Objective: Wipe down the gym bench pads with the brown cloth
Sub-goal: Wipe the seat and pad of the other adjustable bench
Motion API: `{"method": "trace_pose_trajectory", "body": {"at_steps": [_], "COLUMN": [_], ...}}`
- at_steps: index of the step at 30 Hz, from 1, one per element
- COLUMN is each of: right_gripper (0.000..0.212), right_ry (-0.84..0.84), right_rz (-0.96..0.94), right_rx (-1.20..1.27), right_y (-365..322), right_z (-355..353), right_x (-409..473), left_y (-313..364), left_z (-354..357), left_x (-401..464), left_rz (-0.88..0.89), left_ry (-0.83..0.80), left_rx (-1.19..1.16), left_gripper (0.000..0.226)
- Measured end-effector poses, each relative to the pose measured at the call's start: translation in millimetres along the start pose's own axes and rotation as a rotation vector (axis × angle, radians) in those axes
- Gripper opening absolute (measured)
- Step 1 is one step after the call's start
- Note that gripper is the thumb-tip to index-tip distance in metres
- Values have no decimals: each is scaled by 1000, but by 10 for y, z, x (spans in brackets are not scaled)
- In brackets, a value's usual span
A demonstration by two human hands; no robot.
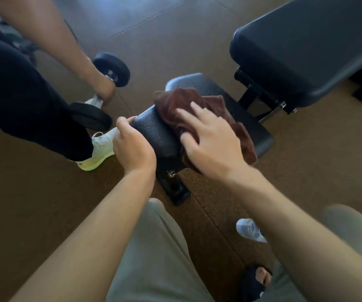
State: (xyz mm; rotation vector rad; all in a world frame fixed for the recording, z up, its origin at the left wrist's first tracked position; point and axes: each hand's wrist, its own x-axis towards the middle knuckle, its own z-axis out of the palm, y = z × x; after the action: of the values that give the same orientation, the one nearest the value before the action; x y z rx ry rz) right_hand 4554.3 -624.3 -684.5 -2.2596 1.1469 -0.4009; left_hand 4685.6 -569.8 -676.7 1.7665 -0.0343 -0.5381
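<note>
A small black seat pad [158, 131] of the gym bench sits at the centre of the head view. The brown cloth [182, 103] lies spread over its top. My right hand [210, 138] presses flat on the cloth with straight, spread fingers. My left hand [132, 147] grips the near left corner of the seat pad, fingers curled round its edge. The long black back pad [295, 51] of the bench stretches to the upper right, bare.
Another person stands at the left, holding a black dumbbell [110, 70] low beside a pale shoe [99, 149]. The bench's black frame foot [175, 190] rests on the brown rubber floor [306, 153]. My own legs and feet fill the bottom.
</note>
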Motion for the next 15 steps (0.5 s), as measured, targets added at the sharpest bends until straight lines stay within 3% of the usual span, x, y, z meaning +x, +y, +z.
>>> {"method": "trace_pose_trajectory", "body": {"at_steps": [4, 9, 15], "right_gripper": [50, 53, 56], "right_ry": [-6, -42, 73], "right_rz": [-44, 200, -15], "right_rx": [-25, -59, -61], "right_y": [160, 354, -197], "right_z": [-42, -104, 184], "right_x": [88, 640, -135], "left_y": [-26, -6, 28], "left_z": [1, -5, -11], "left_x": [8, -49, -58], "left_rz": [-2, 6, -68], "left_ry": [3, -27, -27], "left_rx": [-6, 1, -71], "left_gripper": [42, 38, 40]}}
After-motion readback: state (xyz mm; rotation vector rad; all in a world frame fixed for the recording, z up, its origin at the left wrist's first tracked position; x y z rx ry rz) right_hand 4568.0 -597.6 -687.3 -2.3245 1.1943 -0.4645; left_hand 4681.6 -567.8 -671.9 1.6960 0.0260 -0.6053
